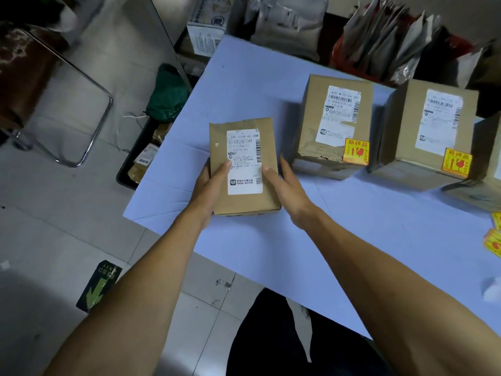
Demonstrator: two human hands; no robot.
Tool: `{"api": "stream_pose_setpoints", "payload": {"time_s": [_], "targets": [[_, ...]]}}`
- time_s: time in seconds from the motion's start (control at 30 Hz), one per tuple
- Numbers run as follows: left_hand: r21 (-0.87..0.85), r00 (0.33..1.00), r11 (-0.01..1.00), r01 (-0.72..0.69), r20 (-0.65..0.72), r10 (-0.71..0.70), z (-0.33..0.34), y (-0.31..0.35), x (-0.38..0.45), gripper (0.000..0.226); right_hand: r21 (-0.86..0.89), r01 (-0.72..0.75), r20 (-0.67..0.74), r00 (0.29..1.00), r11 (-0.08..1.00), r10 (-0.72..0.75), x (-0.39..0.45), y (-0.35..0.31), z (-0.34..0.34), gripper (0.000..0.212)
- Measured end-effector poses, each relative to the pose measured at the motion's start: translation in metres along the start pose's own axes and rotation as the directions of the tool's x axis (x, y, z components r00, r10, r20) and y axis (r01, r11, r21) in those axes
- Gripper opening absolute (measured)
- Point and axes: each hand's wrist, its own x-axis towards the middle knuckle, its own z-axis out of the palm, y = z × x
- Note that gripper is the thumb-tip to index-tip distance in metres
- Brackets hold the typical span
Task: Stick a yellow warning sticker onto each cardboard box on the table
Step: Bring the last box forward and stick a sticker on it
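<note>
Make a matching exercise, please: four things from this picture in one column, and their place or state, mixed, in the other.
1. small box
2. middle box
3. loose stickers
4. green bag

a. on the floor left of the table
b. held by both hands
c. at the table's right edge
d. already has a yellow sticker

Pairs: 1-b, 2-d, 3-c, 4-a

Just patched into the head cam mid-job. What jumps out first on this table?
Near the table's left edge, both hands hold a small cardboard box with a white label and no yellow sticker: left hand on its left side, right hand on its right. To its right stand two taller boxes, each with a yellow warning sticker at its near right corner. Loose yellow stickers lie at the table's right edge.
</note>
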Motion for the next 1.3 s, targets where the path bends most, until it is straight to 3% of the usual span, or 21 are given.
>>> {"api": "stream_pose_setpoints", "payload": {"time_s": [0.23,0.4,0.53,0.6,0.67,0.8,0.9,1.07,1.17,1.3], "targets": [[-0.069,0.998,0.998,-0.009,0.055,0.012,0.001,-0.001,-0.001,0.034,0.039,0.002,0.070,0.998,0.999,-0.005,0.009,0.010,0.005,0.098],[-0.111,0.997,0.992,-0.056,0.038,0.060,-0.004,0.020,-0.021,0.035,0.039,0.094,0.080,0.992,0.995,-0.097,-0.011,-0.014,0.008,0.080],[-0.131,0.981,0.976,-0.176,0.061,0.185,0.003,0.055,-0.051,0.030,0.051,0.195,0.063,0.978,0.979,-0.198,-0.038,-0.044,-0.002,0.089],[-0.128,0.967,0.967,-0.222,0.096,0.235,0.015,0.070,-0.065,0.024,0.060,0.242,0.049,0.968,0.968,-0.245,-0.055,-0.056,-0.015,0.078],[-0.115,0.956,0.962,-0.246,0.132,0.260,0.034,0.080,-0.077,0.021,0.078,0.284,0.013,0.958,0.956,-0.286,-0.072,-0.062,-0.033,0.062],[-0.085,0.932,0.962,-0.260,0.239,0.273,0.084,0.090,-0.096,0.019,0.105,0.293,-0.089,0.955,0.950,-0.284,-0.104,-0.063,-0.081,0.066],[-0.072,0.910,0.967,-0.243,0.328,0.253,0.130,0.083,-0.106,0.025,0.099,0.304,-0.175,0.943,0.948,-0.284,-0.131,-0.054,-0.122,0.056],[-0.041,0.884,0.980,-0.194,0.427,0.193,0.214,0.045,-0.127,0.032,0.116,0.271,-0.305,0.925,0.956,-0.225,-0.172,-0.011,-0.194,0.046],[0.004,0.864,0.984,-0.179,0.479,0.156,0.255,0.017,-0.139,0.028,0.140,0.246,-0.366,0.913,0.959,-0.180,-0.197,0.019,-0.229,0.051],[0.100,0.850,0.968,-0.232,0.505,0.152,0.295,-0.013,-0.152,0.044,0.155,0.210,-0.408,0.904,0.965,-0.131,-0.220,0.052,-0.263,0.053]]}}
